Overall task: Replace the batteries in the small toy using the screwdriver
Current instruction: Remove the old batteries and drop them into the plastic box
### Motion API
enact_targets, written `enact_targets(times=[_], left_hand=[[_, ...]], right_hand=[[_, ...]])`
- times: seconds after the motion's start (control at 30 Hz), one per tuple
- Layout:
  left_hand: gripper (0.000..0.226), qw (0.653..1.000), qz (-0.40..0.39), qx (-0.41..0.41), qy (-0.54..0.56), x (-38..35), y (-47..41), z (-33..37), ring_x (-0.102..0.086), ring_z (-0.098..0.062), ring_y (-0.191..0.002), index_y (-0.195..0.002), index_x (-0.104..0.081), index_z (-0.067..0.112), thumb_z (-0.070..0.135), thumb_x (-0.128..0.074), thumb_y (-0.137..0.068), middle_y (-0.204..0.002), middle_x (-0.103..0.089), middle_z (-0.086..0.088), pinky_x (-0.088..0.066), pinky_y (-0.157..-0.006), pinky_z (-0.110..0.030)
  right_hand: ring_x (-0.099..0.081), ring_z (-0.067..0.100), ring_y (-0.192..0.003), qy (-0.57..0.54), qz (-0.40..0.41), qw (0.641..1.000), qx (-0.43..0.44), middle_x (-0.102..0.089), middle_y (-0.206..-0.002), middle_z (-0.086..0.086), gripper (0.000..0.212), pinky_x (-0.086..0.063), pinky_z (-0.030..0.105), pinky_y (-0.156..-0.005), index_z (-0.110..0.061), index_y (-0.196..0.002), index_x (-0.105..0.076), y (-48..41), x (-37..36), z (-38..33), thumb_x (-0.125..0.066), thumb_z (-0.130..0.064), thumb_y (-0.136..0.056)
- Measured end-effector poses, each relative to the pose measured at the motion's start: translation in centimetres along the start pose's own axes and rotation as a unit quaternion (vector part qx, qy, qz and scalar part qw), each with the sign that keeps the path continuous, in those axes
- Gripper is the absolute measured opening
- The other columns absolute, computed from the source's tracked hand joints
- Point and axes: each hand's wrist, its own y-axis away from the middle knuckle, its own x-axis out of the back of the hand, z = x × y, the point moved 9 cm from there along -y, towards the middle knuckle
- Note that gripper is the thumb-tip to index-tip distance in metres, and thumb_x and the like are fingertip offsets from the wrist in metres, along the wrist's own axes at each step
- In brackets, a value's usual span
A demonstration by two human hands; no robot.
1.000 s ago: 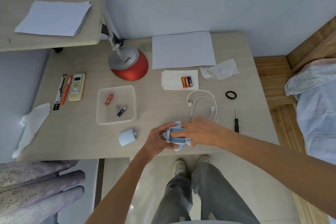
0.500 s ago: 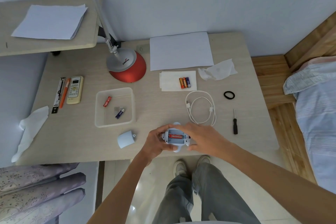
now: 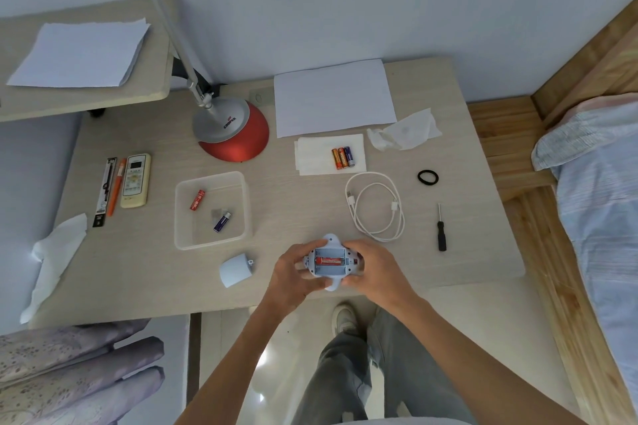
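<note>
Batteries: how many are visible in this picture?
6. Three batteries lie on the white napkin; a red battery and a purple battery lie in the clear tray; one battery sits inside the toy. More may be hidden.

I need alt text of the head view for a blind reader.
The left hand and right hand hold a pale blue toy, its open compartment showing one red battery. A pale blue cover, a screwdriver and three batteries lie on the desk.

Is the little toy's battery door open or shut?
Open. The toy, gripped by the left hand and right hand, shows one red battery in its uncovered compartment; the pale blue cover lies apart on the table.
</note>
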Motion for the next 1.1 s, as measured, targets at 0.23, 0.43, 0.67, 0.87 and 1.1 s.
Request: enact_targets(times=[0.23, 0.43, 0.67, 0.87, 1.1], left_hand=[[0.056, 0.931, -0.015, -0.159, -0.329, 2.1, 0.0, 5.2, -0.06, -0.014, -0.118, -0.142, -0.067, 0.031, 0.034, -0.086, -0.09, -0.134, -0.062, 0.003, -0.061, -0.084, -0.03], [0.033, 0.849, -0.033, -0.273, -0.452, 0.1, -0.7, 7.7, -0.065, -0.025, -0.088, -0.112, -0.079, 0.018, 0.025, -0.091, -0.082, -0.101, -0.073, -0.003, -0.057, -0.072, -0.036], [0.034, 0.833, -0.055, -0.272, -0.479, -1.7, -1.2, 6.5, -0.058, -0.021, -0.08, -0.097, -0.079, 0.019, 0.025, -0.1, -0.071, -0.088, -0.068, -0.002, -0.053, -0.068, -0.033], [0.046, 0.836, -0.063, -0.259, -0.48, -1.6, -0.8, 6.3, -0.061, -0.021, -0.08, -0.096, -0.081, 0.017, 0.025, -0.106, -0.059, -0.089, -0.069, -0.003, -0.056, -0.068, -0.032], [0.017, 0.877, 0.033, -0.268, -0.397, 3.0, 0.5, 9.5, -0.059, -0.024, -0.082, -0.101, -0.081, 0.015, 0.011, -0.089, -0.087, -0.09, -0.068, -0.002, -0.054, -0.069, -0.038]], right_hand=[[-0.065, 0.008, -0.094, 0.035, 0.0, 0.999, 0.002, -0.068, -0.107, -0.016, 0.057, -0.06, 0.031, -0.084, -0.034, -0.125, -0.064, -0.3, 0.1, -0.2, -0.089, -0.041, -0.074], [-0.063, 0.007, -0.092, 0.043, 0.003, 0.999, -0.004, -0.069, -0.107, -0.014, 0.056, -0.05, 0.018, -0.077, -0.031, -0.126, -0.065, -0.1, 0.5, -0.8, -0.089, -0.041, -0.076], [-0.064, 0.008, -0.093, 0.054, 0.006, 0.998, -0.009, -0.07, -0.111, -0.013, 0.062, -0.05, 0.019, -0.08, -0.03, -0.131, -0.064, 0.0, 0.8, -0.8, -0.088, -0.043, -0.076], [-0.065, 0.009, -0.092, 0.058, 0.009, 0.998, -0.003, -0.07, -0.107, -0.014, 0.058, -0.057, 0.026, -0.081, -0.032, -0.128, -0.065, 0.0, 0.6, -0.9, -0.087, -0.044, -0.076], [-0.06, 0.005, -0.085, 0.069, 0.008, 0.998, -0.011, -0.066, -0.098, -0.017, 0.055, -0.055, 0.026, -0.077, -0.037, -0.121, -0.063, -0.2, 0.4, -0.5, -0.085, -0.047, -0.072]])
